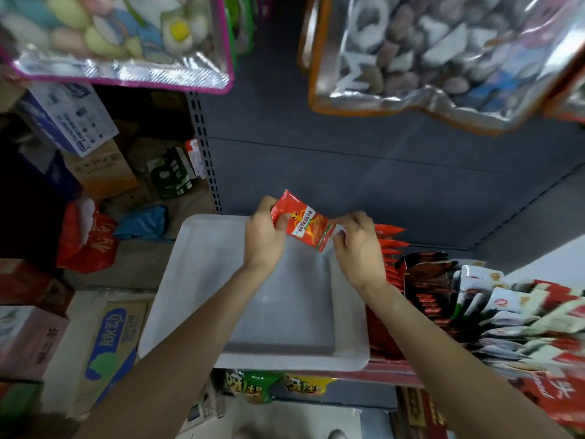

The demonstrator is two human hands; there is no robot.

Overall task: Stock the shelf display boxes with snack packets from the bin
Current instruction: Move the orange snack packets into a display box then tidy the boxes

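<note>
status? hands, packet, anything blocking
Left hand and right hand both gripping one red packet. Held above the white bin. Nothing in the way.

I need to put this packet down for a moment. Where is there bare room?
The bin floor is bare between its rim and both hands. The dark shelf behind the bin is bare too. Right of the bin it is crowded with packets.
</note>
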